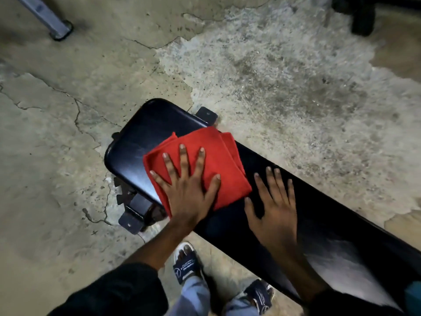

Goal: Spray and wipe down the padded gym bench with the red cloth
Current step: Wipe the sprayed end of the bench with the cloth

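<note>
A black padded gym bench runs from the middle of the view down to the lower right. A folded red cloth lies flat on its pad near the rounded far end. My left hand presses on the cloth with fingers spread straight. Just to the right, my right hand rests flat on the bare pad, fingers straight, its thumb close to the cloth's corner. No spray bottle is in view.
Cracked, patchy concrete floor surrounds the bench. The bench's metal foot brackets stick out at its left end. A grey metal leg stands at the top left, dark equipment at the top right. My sandalled feet stand beside the bench.
</note>
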